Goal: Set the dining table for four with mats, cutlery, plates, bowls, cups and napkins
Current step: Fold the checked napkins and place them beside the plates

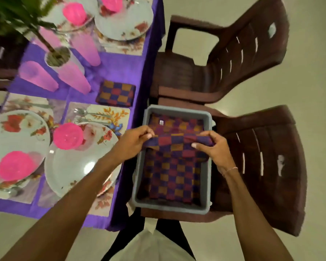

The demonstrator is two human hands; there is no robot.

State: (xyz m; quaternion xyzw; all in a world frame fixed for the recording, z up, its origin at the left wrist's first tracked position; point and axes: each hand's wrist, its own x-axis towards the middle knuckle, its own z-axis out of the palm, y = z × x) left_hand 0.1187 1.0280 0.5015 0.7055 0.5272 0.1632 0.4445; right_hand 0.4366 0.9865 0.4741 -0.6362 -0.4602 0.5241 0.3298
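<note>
The purple-clothed table (117,70) lies left of the brown chair (262,166) that carries the grey tub (207,178), which has more checked cloth inside; the checked napkin (177,146) is held above the tub's middle, its long axis running left to right between the hands; the left hand (132,142), nearer the table, pinches one end, the right hand (215,149) pinches the other; the tub wall, floral plate (73,166) and pink bowl (68,136) stand leftward; one folded napkin (116,93) already lies on the cloth.
</note>
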